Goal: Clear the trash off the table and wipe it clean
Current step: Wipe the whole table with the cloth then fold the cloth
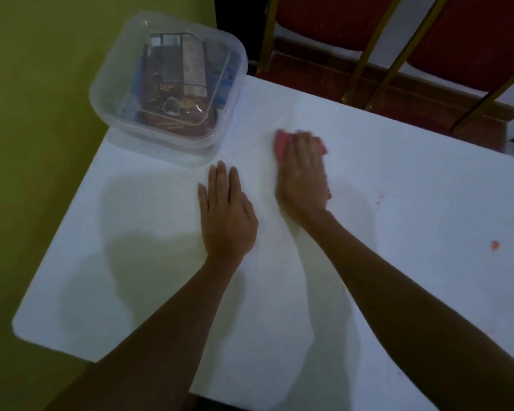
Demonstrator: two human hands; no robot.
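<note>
Pink cloth (282, 145) lies bunched under the right hand (304, 176) near the middle of the white table (398, 292), its long axis running roughly left to right across the frame, with one end poking out past the fingers on each side. The right hand presses down and grips it; the left hand (226, 215) lies flat and open on the tabletop just beside it, fingers pointing to the top of the frame. At upper left one clear plastic tub (131, 126) holds crumpled wrappers (175, 78) — their number cannot be told. A few orange-red specks (495, 245) dot the right edge.
</note>
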